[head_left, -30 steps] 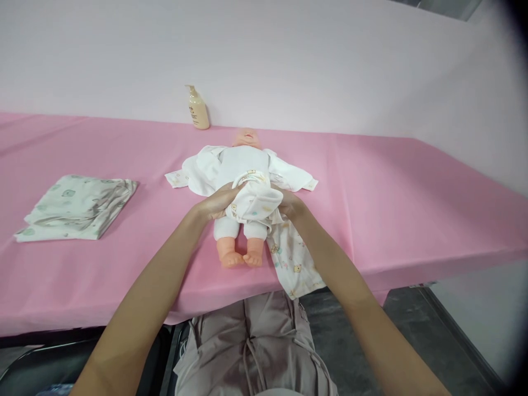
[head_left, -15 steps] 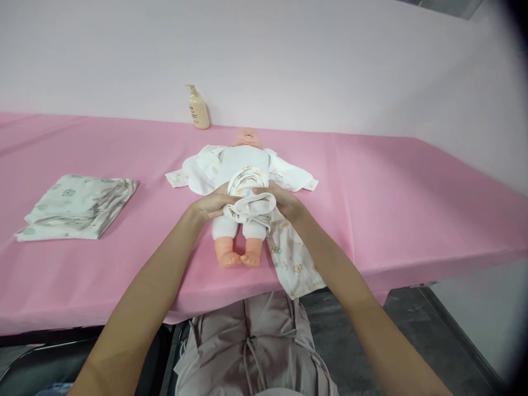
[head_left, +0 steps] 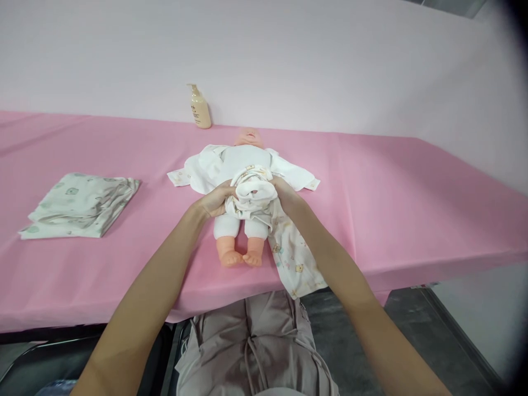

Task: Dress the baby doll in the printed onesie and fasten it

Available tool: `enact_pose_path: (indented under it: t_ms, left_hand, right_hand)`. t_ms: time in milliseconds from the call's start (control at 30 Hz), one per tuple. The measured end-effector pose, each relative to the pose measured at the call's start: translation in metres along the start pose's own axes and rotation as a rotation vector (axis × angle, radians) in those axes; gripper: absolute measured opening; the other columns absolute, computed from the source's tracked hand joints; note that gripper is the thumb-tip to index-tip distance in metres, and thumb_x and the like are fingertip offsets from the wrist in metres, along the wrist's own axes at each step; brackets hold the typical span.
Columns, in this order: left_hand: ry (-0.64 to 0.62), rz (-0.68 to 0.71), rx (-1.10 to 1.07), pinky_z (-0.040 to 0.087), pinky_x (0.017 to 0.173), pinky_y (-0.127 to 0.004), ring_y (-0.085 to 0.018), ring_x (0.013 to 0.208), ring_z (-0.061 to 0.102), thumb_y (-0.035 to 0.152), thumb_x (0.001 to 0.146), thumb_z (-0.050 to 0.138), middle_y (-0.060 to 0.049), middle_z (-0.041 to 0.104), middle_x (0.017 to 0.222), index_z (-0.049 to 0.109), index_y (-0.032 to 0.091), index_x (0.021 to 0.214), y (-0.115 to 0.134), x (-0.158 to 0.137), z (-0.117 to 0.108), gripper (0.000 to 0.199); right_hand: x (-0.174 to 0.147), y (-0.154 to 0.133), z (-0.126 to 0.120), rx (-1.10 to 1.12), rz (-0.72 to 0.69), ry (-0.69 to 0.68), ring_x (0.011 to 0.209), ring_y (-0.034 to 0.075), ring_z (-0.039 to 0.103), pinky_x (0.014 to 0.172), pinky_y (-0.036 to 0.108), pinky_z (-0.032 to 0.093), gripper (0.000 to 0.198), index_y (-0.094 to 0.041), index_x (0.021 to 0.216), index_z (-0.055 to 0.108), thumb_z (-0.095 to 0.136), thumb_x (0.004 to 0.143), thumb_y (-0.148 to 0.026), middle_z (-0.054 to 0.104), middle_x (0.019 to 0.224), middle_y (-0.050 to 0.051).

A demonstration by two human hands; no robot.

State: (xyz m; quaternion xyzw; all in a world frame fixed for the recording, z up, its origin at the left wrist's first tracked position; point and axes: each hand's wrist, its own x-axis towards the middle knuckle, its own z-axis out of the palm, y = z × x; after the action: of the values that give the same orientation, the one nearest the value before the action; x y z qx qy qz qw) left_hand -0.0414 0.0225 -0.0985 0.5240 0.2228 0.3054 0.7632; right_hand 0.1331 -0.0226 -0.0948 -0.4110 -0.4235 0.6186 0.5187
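Note:
A baby doll point(head_left: 248, 137) lies on its back, bare feet toward me, with a white shirt point(head_left: 293, 175) spread out at both its sides. Over its hips are bunched baby pants point(head_left: 252, 208), white with small printed bears; one leg of them trails down to the table's front edge. Their gathered opening forms a ring facing up. My left hand point(head_left: 218, 199) grips the left side of the bunch, its fingertips partly inside the cloth. On the other side my right hand point(head_left: 287, 197) holds the bunch too, and its fingers are mostly hidden behind the fabric.
A pink sheet covers the table point(head_left: 396, 209), which backs onto a white wall. A folded cloth with green prints point(head_left: 80, 206) lies at the left. Near the wall stands a cream pump bottle point(head_left: 201, 110). A black chair point(head_left: 49, 363) is at the lower left.
The ring of gathered cloth has been raised slightly and rounded, with its opening now showing. My fingers have slid toward its sides, and the right thumb is no longer visible across the top.

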Motion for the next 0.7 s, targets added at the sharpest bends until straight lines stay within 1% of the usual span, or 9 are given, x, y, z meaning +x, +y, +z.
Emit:
enact_pose_path:
  t_ms: [100,167,267,300,367,433,500,567,700]
  left_hand:
    - [-0.011,-0.038,0.022,0.064,0.084,-0.038,-0.031,0.095,0.076,0.004,0.062,0.07,-0.012,0.078,0.101,0.07,0.01,0.119,0.0,0.002,0.002,0.058]
    - [0.007,-0.032,0.012,0.064,0.085,-0.038,-0.03,0.095,0.076,0.004,0.062,0.067,-0.012,0.078,0.098,0.07,0.009,0.115,-0.001,0.003,0.002,0.053]
    - [0.03,0.017,-0.087,0.062,0.089,-0.039,-0.03,0.095,0.075,0.007,0.064,0.063,-0.011,0.078,0.09,0.073,0.009,0.097,-0.002,0.005,0.002,0.034]
    - [0.033,0.04,-0.133,0.062,0.089,-0.04,-0.029,0.092,0.075,0.008,0.065,0.062,-0.011,0.077,0.085,0.072,0.009,0.087,-0.003,0.005,0.001,0.024]
    - [0.054,0.087,-0.236,0.062,0.085,-0.039,-0.025,0.079,0.075,0.011,0.069,0.062,-0.009,0.073,0.073,0.067,0.011,0.072,-0.005,0.006,0.0,0.006]
    - [0.107,0.115,-0.32,0.062,0.078,-0.035,-0.02,0.065,0.07,0.013,0.073,0.06,-0.005,0.067,0.064,0.064,0.013,0.067,-0.006,0.006,0.0,0.007]
    - [0.156,0.122,-0.322,0.061,0.075,-0.032,-0.016,0.06,0.066,0.011,0.075,0.057,-0.003,0.064,0.063,0.064,0.014,0.072,-0.006,0.006,0.001,0.009]
    - [0.167,0.119,-0.229,0.059,0.072,-0.031,-0.015,0.06,0.065,0.008,0.075,0.054,-0.002,0.063,0.063,0.064,0.015,0.076,-0.005,0.006,0.002,0.012]
    - [0.138,0.107,-0.065,0.058,0.065,-0.034,-0.019,0.058,0.064,0.011,0.078,0.056,-0.002,0.056,0.056,0.06,0.015,0.07,-0.005,0.003,-0.003,0.01]
  right_hand:
    - [0.0,-0.007,0.003,-0.006,0.017,0.104,0.082,0.025,0.071,0.078,0.038,0.061,0.019,-0.02,0.087,0.072,0.07,0.07,-0.029,0.072,0.073,0.002]
    - [0.0,-0.008,0.003,0.028,0.042,0.123,0.08,0.025,0.07,0.076,0.037,0.06,0.013,-0.019,0.081,0.07,0.067,0.07,-0.028,0.07,0.069,0.002]
    - [-0.001,-0.006,0.003,0.058,-0.02,0.075,0.081,0.024,0.069,0.075,0.036,0.06,0.009,-0.02,0.076,0.067,0.065,0.07,-0.027,0.069,0.069,0.002]
    - [-0.001,-0.005,0.003,0.049,-0.055,0.048,0.082,0.024,0.069,0.075,0.035,0.06,0.008,-0.02,0.075,0.067,0.065,0.07,-0.027,0.069,0.07,0.001]
    - [-0.001,-0.002,0.004,0.026,-0.094,-0.023,0.086,0.025,0.07,0.076,0.034,0.06,0.009,-0.021,0.075,0.066,0.068,0.069,-0.027,0.071,0.072,0.001]
    - [-0.001,0.0,0.005,0.032,-0.072,-0.09,0.089,0.025,0.071,0.077,0.034,0.06,0.012,-0.021,0.075,0.066,0.071,0.068,-0.029,0.072,0.074,0.002]
    - [-0.001,0.001,0.004,0.053,-0.036,-0.105,0.091,0.025,0.071,0.08,0.035,0.06,0.016,-0.021,0.077,0.065,0.071,0.071,-0.034,0.074,0.078,0.002]
    - [-0.001,0.003,0.002,0.041,-0.052,-0.083,0.092,0.024,0.071,0.082,0.035,0.061,0.019,-0.021,0.081,0.066,0.073,0.073,-0.036,0.075,0.083,0.002]
    - [-0.005,0.001,0.001,0.016,-0.115,-0.069,0.088,0.022,0.072,0.084,0.034,0.061,0.03,-0.02,0.092,0.066,0.082,0.068,-0.025,0.076,0.09,0.002]
